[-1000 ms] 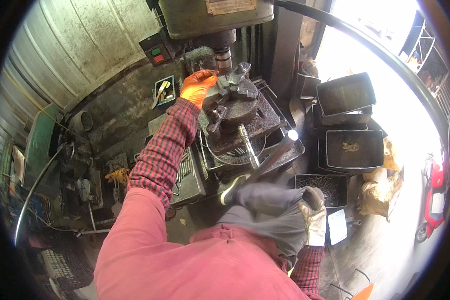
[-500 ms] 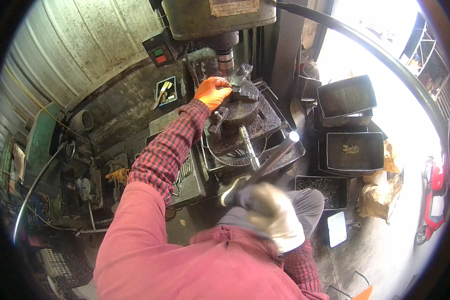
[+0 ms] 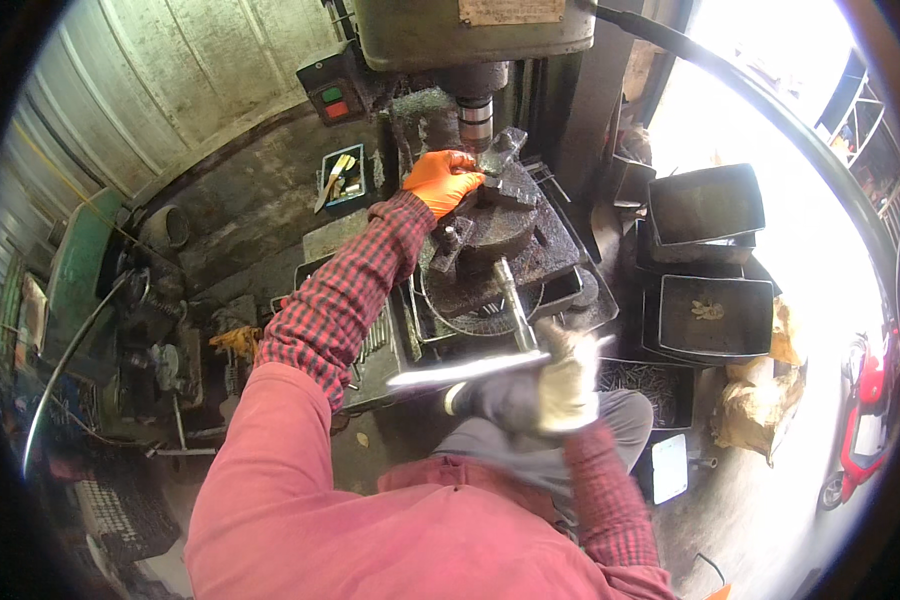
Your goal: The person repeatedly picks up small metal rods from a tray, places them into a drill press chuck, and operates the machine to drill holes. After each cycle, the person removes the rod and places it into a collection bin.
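the plate is unreadable, left hand at vise, right hand at bar, each grip unclear.

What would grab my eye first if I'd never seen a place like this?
Probably the left hand, bright in its orange glove, at the dark vise below the drill chuck. Lower down, the right hand, in a pale glove, is blurred at a shiny bar. At the far right, a red scooter stands out against the glare.
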{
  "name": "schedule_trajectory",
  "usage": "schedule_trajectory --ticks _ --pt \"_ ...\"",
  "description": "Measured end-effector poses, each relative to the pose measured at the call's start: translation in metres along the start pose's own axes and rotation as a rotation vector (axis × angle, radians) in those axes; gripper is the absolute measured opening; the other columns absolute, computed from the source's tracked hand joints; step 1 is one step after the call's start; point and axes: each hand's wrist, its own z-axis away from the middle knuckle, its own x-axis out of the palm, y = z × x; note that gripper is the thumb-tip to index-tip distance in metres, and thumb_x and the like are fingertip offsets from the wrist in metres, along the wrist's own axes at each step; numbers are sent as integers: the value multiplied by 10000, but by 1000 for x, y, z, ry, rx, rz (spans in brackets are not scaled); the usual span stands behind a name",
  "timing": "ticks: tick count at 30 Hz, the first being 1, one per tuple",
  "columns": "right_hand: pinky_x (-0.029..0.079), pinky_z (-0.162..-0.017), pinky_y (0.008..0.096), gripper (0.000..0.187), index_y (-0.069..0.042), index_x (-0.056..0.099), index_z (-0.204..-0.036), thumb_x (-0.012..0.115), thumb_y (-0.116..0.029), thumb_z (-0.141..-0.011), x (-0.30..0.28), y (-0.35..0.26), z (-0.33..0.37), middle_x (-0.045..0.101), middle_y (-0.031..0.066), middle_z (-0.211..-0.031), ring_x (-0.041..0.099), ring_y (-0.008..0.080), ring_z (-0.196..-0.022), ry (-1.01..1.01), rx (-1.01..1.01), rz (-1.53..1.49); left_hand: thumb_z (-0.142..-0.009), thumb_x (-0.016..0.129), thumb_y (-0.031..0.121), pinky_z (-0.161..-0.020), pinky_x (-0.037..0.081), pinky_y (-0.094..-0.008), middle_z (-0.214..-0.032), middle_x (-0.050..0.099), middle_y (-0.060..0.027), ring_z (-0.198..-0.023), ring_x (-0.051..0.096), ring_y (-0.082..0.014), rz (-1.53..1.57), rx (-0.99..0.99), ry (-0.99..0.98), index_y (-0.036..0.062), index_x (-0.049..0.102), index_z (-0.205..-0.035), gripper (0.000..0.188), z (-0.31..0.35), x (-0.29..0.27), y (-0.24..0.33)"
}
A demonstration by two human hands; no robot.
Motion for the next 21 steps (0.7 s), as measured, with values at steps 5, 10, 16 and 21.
schedule_trajectory --ticks 5,10,16,21 --pt "441 -1113 519 741 23 540 -1383 659 -537 -912 28 -55 8 656 194 -1214 618 303 -1148 -153 270 -991 -915 801 151 -796 545 -274 -1016 783 -67 -916 708 -111 15 -27 -18 -11 755 -1088 242 -5 1 -1" --pt "349 -1203 570 1091 -4 623 -1375 844 -725 -587 -69 2 -14 645 213 -1321 586 402 -1291 -5 -418 -342 -911 797 83 -806 552 -258 -1018 777 -63 -929 711 -113 152 32 -32 -34 736 -1092 223 -2 1 -6" --pt "503 -1078 469 746 -27 635 -1362 866 -413 -767 -24 47 -14 693 206 -1238 661 355 -1177 -302 67 28 -909 805 108 -805 550 -263 -992 777 -60 -906 702 -101 201 14 -48 -30 742 -1094 239 -3 0 -5" --pt "591 -851 368 644 0 614 -1399 485 -546 -1083 53 -46 14 780 110 -1058 727 293 -923 -610 649 -1065 -938 775 87 -812 550 -250 -1013 773 -63 -913 702 -110 223 -81 -49 -15 745 -1099 193 -3 1 -4"
